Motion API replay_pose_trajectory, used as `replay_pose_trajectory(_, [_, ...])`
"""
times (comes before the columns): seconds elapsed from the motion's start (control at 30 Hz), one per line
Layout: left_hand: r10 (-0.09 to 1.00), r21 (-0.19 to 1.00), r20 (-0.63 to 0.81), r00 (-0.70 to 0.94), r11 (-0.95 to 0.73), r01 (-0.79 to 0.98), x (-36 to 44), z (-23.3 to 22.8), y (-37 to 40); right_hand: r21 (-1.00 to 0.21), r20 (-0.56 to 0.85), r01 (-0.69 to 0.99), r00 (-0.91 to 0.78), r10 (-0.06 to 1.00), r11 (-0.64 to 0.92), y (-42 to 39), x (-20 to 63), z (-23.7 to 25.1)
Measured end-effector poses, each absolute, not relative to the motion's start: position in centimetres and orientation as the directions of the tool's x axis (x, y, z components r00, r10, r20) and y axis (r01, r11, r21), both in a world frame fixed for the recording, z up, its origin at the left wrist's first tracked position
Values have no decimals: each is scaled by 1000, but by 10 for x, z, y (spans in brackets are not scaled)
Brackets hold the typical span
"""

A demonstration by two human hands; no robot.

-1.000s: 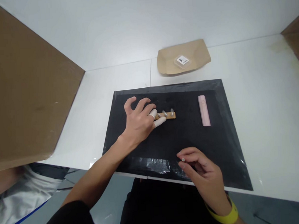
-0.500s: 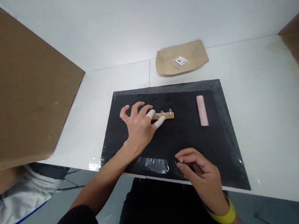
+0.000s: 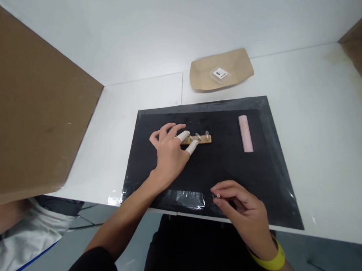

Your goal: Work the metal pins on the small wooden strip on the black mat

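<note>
We see the left hand (image 3: 169,150) spread flat on the black mat (image 3: 261,188), gripping nothing, its two white-capped fingertips (image 3: 192,146) pressing on the near end of the small wooden strip (image 3: 206,139), which lies at about the mat's centre with a few short metal pins (image 3: 207,134) standing up from it. The right hand (image 3: 247,214) hovers at the mat's six o'clock edge, thumb and forefinger pinched around a tiny metal pin (image 3: 218,195), the other fingers curled loosely beneath; a yellow wristband (image 3: 272,261) circles its wrist. Out at three o'clock from the strip, well apart from it, a pink bar (image 3: 246,133) lies lengthwise on the mat. Just left of the right hand, a patch of clear tape (image 3: 188,199) shines on the mat's near edge. Beyond the mat at twelve o'clock, a brown paper tray (image 3: 240,63) sits on the white table (image 3: 317,105), and a small clear packet with a white label (image 3: 220,74) rests inside it. At nine o'clock a big cardboard panel (image 3: 33,118) leans over the table's left side, and another cardboard edge (image 3: 357,40) shows at two o'clock.
</note>
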State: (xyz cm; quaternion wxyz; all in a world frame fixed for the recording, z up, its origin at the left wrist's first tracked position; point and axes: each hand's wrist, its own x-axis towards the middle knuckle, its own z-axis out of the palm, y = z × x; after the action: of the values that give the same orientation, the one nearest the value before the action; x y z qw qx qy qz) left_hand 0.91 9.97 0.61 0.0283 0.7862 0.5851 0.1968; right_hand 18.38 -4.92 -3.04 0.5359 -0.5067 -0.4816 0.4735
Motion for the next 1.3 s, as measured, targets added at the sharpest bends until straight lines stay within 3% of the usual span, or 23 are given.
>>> replay_pose_trajectory(0.23, [942, 301, 139, 307, -335, 893, 5, 16, 105, -999, 47, -7, 92, 995, 48, -48, 184, -29])
replay_pose_trajectory(0.6, [932, 288, 46, 359, -357, 889, 1, 27, 111, -999, 41, -3, 62, 997, 41, -49, 186, -31])
replay_pose_trajectory(0.97, [867, 195, 66, 494, -497, 846, 12, 25, 125, -999, 47, -17, 62, 997, 49, -47, 185, -30])
replay_pose_trajectory(1.3, [848, 221, 66, 525, -526, 821, 14, 28, 131, -998, 53, -24, 54, 997, 54, -45, 185, -29])
